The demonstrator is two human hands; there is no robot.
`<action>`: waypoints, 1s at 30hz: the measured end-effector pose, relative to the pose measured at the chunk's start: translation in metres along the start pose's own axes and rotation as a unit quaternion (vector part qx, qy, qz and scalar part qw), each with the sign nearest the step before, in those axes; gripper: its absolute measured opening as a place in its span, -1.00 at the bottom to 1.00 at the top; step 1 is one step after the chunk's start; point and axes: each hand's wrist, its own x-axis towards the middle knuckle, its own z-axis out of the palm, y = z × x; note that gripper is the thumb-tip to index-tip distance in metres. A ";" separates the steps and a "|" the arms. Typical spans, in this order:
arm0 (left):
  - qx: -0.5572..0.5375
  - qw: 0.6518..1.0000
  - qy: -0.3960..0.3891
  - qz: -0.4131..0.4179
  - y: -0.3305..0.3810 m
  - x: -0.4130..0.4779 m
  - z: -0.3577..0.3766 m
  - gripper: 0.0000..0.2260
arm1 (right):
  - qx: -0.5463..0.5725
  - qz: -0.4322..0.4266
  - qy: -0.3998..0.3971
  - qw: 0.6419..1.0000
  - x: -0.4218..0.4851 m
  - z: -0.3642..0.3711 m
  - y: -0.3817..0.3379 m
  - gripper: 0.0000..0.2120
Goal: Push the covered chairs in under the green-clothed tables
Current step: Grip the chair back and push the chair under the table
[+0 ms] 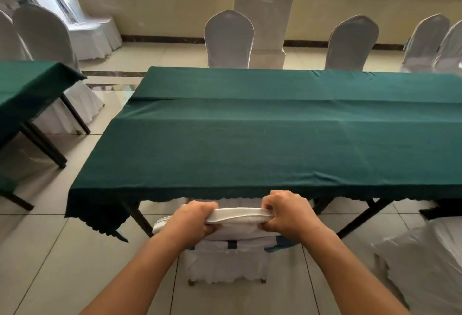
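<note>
A white-covered chair point(237, 217) stands right below me at the near edge of a long green-clothed table point(250, 139). Its seat is tucked under the tablecloth's hanging edge, and its back top sits just in front of that edge. My left hand point(197, 219) grips the left part of the chair's back top. My right hand point(287, 212) grips the right part. The chair's white skirt and two small feet show beneath my forearms.
Another covered chair point(430, 259) stands out from the table at my lower right. Two covered chairs point(228, 39) point(351, 43) sit at the table's far side. A second green table point(27, 84) is at left with more covered chairs. A white pillar point(267, 9) rises behind.
</note>
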 end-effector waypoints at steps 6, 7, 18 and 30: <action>-0.023 0.997 -0.006 -0.072 -0.017 0.053 -0.018 -0.87 | 0.024 -0.012 0.009 1.000 0.057 -0.005 0.015 -0.75; -0.018 0.997 -0.009 -0.078 -0.019 0.060 -0.020 -0.87 | 0.025 -0.014 0.005 1.000 0.066 -0.004 0.016 -0.75; -0.001 0.995 -0.004 -0.099 -0.008 0.142 -0.035 -0.88 | 0.040 0.026 0.013 0.999 0.138 -0.015 0.058 -0.78; 0.013 0.994 0.015 -0.103 0.000 0.130 -0.028 -0.88 | 0.062 0.048 0.018 0.997 0.116 -0.009 0.049 -0.80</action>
